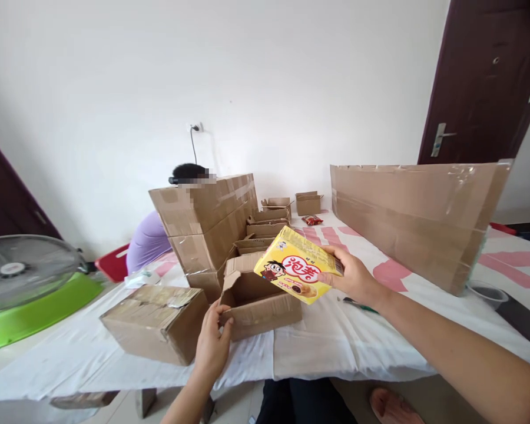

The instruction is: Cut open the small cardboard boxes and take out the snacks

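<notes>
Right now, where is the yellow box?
In the head view, just right of centre: the right hand holds the yellow box near the open carton the left hand grips.

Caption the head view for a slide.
Right hand holds a yellow box; left hand grips an open cardboard box on a cloth-covered table.

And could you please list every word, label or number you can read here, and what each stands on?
"泡芙": large characters on the yellow box in the right hand.
Yellow box, smaller print: too small to read.
Fan, hub marking: too blurred.
Red packet: any print too small.
</notes>
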Action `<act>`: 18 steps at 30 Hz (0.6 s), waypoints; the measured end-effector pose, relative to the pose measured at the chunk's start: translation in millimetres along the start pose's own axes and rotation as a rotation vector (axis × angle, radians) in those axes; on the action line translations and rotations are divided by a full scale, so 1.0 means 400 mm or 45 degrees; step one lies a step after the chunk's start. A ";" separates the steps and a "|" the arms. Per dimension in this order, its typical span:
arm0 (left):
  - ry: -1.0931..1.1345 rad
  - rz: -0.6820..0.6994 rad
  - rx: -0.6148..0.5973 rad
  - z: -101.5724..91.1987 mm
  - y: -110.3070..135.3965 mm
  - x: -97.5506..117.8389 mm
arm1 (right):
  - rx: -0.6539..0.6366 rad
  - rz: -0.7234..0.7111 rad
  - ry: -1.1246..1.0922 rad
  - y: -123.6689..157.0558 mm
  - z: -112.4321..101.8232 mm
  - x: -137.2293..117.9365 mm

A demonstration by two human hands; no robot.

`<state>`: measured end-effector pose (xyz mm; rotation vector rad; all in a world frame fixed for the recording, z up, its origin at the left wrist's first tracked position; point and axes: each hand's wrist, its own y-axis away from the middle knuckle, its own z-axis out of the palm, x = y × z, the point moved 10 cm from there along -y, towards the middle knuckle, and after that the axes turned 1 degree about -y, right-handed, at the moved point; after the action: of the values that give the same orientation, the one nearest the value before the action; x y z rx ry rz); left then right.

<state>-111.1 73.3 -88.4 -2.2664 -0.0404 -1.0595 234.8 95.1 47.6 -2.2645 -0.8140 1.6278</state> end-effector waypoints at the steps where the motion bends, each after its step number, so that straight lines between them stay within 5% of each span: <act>1: -0.042 -0.005 -0.004 -0.004 -0.008 -0.002 | 0.036 0.006 0.022 -0.001 -0.011 0.008; 3: -0.133 0.051 0.072 -0.028 -0.017 0.031 | 0.085 0.008 0.089 -0.001 -0.025 0.026; 6: -0.158 0.324 0.233 -0.071 -0.022 0.171 | 0.116 -0.038 0.166 -0.011 -0.033 0.033; 9: 0.073 0.522 -0.010 -0.027 -0.066 0.320 | 0.087 -0.152 0.195 -0.047 -0.018 0.004; 14: 0.833 0.065 -0.543 0.136 -0.235 0.378 | 0.201 -0.313 0.292 -0.156 -0.002 -0.027; 18: 0.907 -0.090 -0.572 0.189 -0.348 0.335 | 0.388 -0.051 0.287 -0.243 -0.018 0.083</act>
<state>-7.6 196.6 42.9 -2.1197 0.4539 -2.0156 219.9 194.2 71.6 -2.1476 -0.5135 1.3422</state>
